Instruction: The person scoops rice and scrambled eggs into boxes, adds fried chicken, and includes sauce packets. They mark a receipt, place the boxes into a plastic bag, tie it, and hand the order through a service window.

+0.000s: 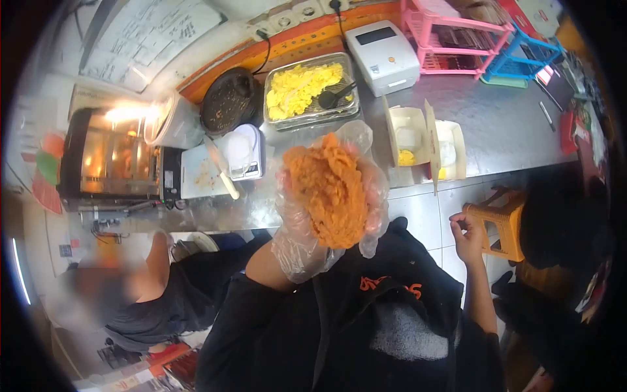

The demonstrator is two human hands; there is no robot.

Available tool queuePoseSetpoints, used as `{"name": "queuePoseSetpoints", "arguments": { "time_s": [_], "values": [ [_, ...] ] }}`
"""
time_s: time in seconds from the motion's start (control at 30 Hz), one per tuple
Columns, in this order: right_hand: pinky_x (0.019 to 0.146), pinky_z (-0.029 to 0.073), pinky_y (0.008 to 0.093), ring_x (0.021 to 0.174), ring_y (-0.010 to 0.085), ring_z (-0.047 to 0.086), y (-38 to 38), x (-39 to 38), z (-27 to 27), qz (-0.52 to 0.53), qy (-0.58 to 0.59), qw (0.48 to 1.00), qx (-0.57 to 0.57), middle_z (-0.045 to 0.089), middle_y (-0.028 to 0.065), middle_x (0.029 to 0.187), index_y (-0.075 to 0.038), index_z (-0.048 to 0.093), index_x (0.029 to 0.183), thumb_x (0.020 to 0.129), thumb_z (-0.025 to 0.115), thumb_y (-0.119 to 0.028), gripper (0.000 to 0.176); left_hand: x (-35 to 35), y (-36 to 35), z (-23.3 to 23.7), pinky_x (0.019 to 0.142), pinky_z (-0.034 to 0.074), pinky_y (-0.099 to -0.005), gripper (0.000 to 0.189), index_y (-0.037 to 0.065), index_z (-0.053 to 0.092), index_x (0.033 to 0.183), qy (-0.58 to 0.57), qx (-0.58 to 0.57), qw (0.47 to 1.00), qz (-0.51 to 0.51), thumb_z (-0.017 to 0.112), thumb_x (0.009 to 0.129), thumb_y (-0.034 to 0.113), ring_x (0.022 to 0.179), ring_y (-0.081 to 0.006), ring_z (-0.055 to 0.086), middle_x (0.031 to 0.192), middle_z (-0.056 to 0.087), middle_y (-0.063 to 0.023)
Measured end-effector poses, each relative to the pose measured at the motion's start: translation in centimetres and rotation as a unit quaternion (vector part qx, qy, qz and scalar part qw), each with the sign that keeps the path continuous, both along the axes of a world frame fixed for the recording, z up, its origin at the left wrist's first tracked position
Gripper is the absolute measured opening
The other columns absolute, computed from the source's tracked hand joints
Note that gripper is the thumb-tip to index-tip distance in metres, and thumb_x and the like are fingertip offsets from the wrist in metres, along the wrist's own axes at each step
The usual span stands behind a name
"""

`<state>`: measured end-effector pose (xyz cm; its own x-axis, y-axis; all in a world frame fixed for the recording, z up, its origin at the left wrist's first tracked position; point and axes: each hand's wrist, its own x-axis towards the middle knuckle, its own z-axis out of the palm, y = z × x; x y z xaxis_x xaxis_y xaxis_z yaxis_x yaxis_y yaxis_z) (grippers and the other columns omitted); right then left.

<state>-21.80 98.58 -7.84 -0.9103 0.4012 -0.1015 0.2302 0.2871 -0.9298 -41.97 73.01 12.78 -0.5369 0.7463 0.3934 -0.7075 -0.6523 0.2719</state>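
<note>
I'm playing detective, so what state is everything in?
Fried chicken, held in gloved left hand
Right hand, bare, loosely curled
Glass-fronted oven, lit inside
Food boxes, open, yellow food inside
Food tray, uncovered, partly full
Knife, lying on cutting board
Kitchen scale, loaded
Label printer, can't tell if on

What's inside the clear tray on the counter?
The tray holds yellow food and a black utensil on a ridged surface; what lies under the food is covered.
</note>
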Motion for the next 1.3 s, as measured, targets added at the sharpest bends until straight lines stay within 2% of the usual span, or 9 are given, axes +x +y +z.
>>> {"name": "queuePoseSetpoints", "arguments": {
  "time_s": [0.13, 0.33, 0.4, 0.6, 0.73, 0.8, 1.13, 1.2, 1.3],
  "values": [
    [0.068, 0.046, 0.024, 0.072, 0.009, 0.058, 0.8, 1.9, -0.1, -0.045, 0.007, 0.999, -0.017, 0.063, 0.003, 0.08, -0.002, 0.062, 0.088, 0.084, 0.059, 0.0, 0.005, 0.7, 2.4, 0.2, 0.066, 0.053, -0.0458, 0.075, 0.013, 0.045, 0.128, 0.024, 0.0, 1.0, -0.006, 0.061, 0.077, 0.067, 0.08, -0.0351, 0.063, 0.101, 0.056, -0.0211],
    [0.067, 0.046, 0.024, 0.071, 0.0087, 0.058, 1.1, 3.8, -1.0, -0.045, -0.041, 0.997, -0.045, 0.062, 0.0026, 0.076, -0.002, 0.062, 0.088, 0.085, 0.06, -0.002, 0.004, 1.4, 4.1, -0.2, 0.086, 0.052, -0.0528, 0.081, 0.011, 0.042, 0.133, 0.025, -0.028, 0.999, -0.028, 0.06, 0.077, 0.067, 0.097, -0.0385, 0.062, 0.113, 0.056, -0.0203],
    [0.067, 0.046, 0.0243, 0.07, 0.0085, 0.057, 1.8, 3.8, -1.6, -0.036, -0.037, 0.998, -0.039, 0.063, 0.0024, 0.076, -0.002, 0.063, 0.088, 0.084, 0.06, -0.002, 0.004, 2.9, 4.3, 0.1, 0.1, 0.042, -0.0529, 0.08, 0.01, 0.038, 0.138, -0.126, -0.092, 0.985, 0.077, 0.057, 0.081, 0.064, 0.116, -0.0351, 0.053, 0.128, 0.051, -0.0173],
    [0.074, 0.046, 0.0237, 0.079, 0.0082, 0.058, 3.7, 2.3, -1.8, 0.005, -0.054, 0.998, -0.014, 0.064, 0.0027, 0.086, -0.002, 0.061, 0.093, 0.087, 0.059, 0.0, 0.006, 4.6, 4.7, 3.0, 0.113, 0.022, -0.0523, 0.071, 0.008, 0.031, 0.142, -0.14, -0.217, 0.944, 0.205, 0.058, 0.087, 0.044, 0.135, -0.0318, 0.033, 0.142, 0.037, -0.0143],
    [0.074, 0.045, 0.0228, 0.078, 0.0076, 0.057, 4.4, 1.0, -1.9, 0.028, -0.056, 0.998, -0.013, 0.062, 0.0018, 0.086, -0.002, 0.06, 0.094, 0.087, 0.06, 0.0, 0.007, 4.1, 4.6, 2.3, 0.11, 0.028, -0.0526, 0.07, 0.008, 0.029, 0.142, -0.032, -0.204, 0.946, 0.251, 0.057, 0.088, 0.043, 0.135, -0.0339, 0.034, 0.141, 0.037, -0.0163],
    [0.074, 0.045, 0.0226, 0.078, 0.0074, 0.056, 4.5, 0.4, -1.9, 0.042, -0.058, 0.997, -0.013, 0.062, 0.0015, 0.086, -0.002, 0.06, 0.094, 0.087, 0.06, 0.0, 0.007, 3.7, 4.7, 1.5, 0.106, 0.036, -0.0514, 0.07, 0.007, 0.028, 0.142, 0.012, -0.071, 0.96, 0.27, 0.058, 0.088, 0.041, 0.131, -0.0341, 0.04, 0.14, 0.039, -0.0175],
    [0.068, 0.046, 0.0245, 0.072, 0.0096, 0.058, 2.8, -2.8, -0.6, 0.093, -0.046, 0.995, -0.005, 0.063, 0.0025, 0.079, -0.003, 0.063, 0.09, 0.085, 0.062, -0.004, 0.005, 3.7, 2.3, 2.8, 0.101, 0.044, -0.049, 0.069, 0.006, 0.031, 0.141, -0.042, -0.154, 0.951, 0.265, 0.056, 0.089, 0.044, 0.123, -0.0324, 0.048, 0.132, 0.046, -0.0164],
    [0.067, 0.046, 0.0244, 0.072, 0.0094, 0.058, 2.8, -3.3, -0.5, 0.106, -0.048, 0.993, 0.003, 0.063, 0.0026, 0.079, -0.003, 0.063, 0.09, 0.085, 0.061, -0.004, 0.006, 3.8, 1.5, 2.6, 0.09, 0.05, -0.0466, 0.066, 0.005, 0.039, 0.137, -0.186, -0.178, 0.944, 0.205, 0.051, 0.091, 0.051, 0.113, -0.0308, 0.055, 0.118, 0.054, -0.0133],
    [0.067, 0.046, 0.0242, 0.071, 0.0092, 0.057, 2.5, -3.9, -0.9, 0.122, -0.053, 0.991, 0.018, 0.063, 0.003, 0.078, -0.003, 0.063, 0.089, 0.084, 0.062, -0.004, 0.005, 2.1, 0.1, 0.0, 0.077, 0.052, -0.0424, 0.061, 0.005, 0.045, 0.134, -0.127, -0.048, 0.976, 0.167, 0.046, 0.093, 0.051, 0.1, -0.0284, 0.059, 0.102, 0.057, -0.0098]
  ]
}}
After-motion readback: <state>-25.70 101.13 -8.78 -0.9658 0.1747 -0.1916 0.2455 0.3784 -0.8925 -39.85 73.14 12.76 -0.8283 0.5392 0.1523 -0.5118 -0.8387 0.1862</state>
